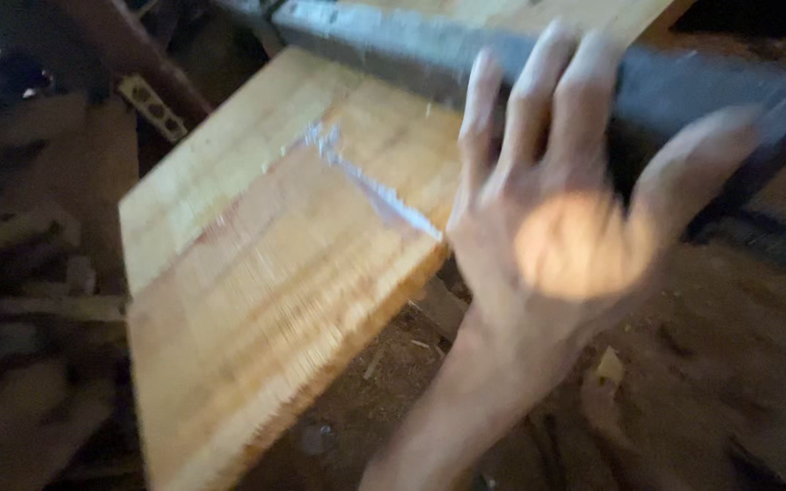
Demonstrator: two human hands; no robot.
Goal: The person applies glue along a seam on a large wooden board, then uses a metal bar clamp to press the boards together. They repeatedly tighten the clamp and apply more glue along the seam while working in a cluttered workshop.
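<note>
- One hand [561,218] shows, right of centre and blurred. Its forearm comes up from the near bottom edge, and the thumb on the right marks it as the right hand.
- Its fingers [529,100] are spread and released, clenched on nothing. They point far-ward, up toward a dark grey bar [684,82].
- Whether the fingertips touch that bar cannot be told through the blur.
- A patch of light lies on the back of the hand.
- The left hand does not show.
- A pale wooden board [256,273] lies just left of the hand, tilted, running from the near left to the far right. Its far end goes under the dark grey bar.
- The hand's little-finger side sits close to the board's right edge; contact cannot be told.
- A whitish streak [366,182] runs slantwise across the board's top face toward the hand.
- A second pale plank [539,14] shows at the far edge, beyond the bar.
- Below the board and the hand lies a dirt floor [702,364] with wood scraps and chips [608,365].
- Dark lumber and clutter [20,273] fill the left side, too dim to tell apart.
</note>
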